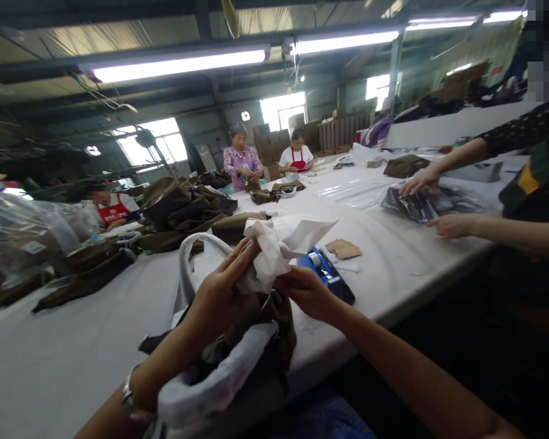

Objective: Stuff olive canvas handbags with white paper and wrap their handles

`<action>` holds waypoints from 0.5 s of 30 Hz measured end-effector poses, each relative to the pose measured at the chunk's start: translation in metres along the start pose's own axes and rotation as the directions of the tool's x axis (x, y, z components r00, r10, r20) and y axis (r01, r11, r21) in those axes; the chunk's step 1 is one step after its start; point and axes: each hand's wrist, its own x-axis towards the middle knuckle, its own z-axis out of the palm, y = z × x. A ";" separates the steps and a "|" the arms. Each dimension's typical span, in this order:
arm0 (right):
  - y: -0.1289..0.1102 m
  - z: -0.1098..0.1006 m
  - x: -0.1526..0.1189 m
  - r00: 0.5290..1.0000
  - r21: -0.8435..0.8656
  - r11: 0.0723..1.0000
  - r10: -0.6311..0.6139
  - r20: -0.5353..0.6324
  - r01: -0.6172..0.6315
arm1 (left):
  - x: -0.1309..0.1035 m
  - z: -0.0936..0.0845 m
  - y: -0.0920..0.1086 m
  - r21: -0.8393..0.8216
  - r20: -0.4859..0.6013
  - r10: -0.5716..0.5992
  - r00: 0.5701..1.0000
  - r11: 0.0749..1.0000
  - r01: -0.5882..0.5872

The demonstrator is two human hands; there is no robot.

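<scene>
Crumpled white tissue paper (268,259) is held up between my two hands, above a dark olive bag (281,326). My left hand (229,277) grips the paper from the left, its fingers pressed against it. From the right, my right hand (304,292) pinches the paper's lower edge. The bag stands at the table's front edge, partly hidden by my hands and forearms. White wrapping covers its near handle (215,381) and its far handle (201,241).
A blue tape dispenser (332,274) and a brown paper piece (343,248) lie right of the bag. Olive bags (183,210) are heaped at the left back. At right, a co-worker's hands (439,204) press a plastic-wrapped item (409,204). Other people sit or stand across the white table (86,341).
</scene>
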 end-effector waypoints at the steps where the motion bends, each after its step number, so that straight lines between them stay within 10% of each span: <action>1: 0.003 -0.001 -0.003 0.998 -0.164 0.985 -0.043 0.041 0.049 | -0.003 -0.003 -0.001 0.013 -0.003 0.013 1.000 1.000 -0.013; 4: 0.007 -0.003 -0.012 0.953 -0.494 0.840 -0.084 0.291 0.225 | -0.010 -0.012 -0.001 0.111 -0.012 0.065 0.998 0.992 -0.063; 9: 0.022 -0.014 -0.019 0.869 -0.559 0.734 -0.085 0.487 0.385 | -0.025 -0.019 0.000 0.078 0.234 0.137 0.963 0.984 -0.159; 15: 0.017 -0.024 -0.011 0.766 -0.602 0.569 -0.077 0.639 0.560 | -0.026 -0.039 0.017 -0.061 0.674 0.053 0.737 0.998 -0.016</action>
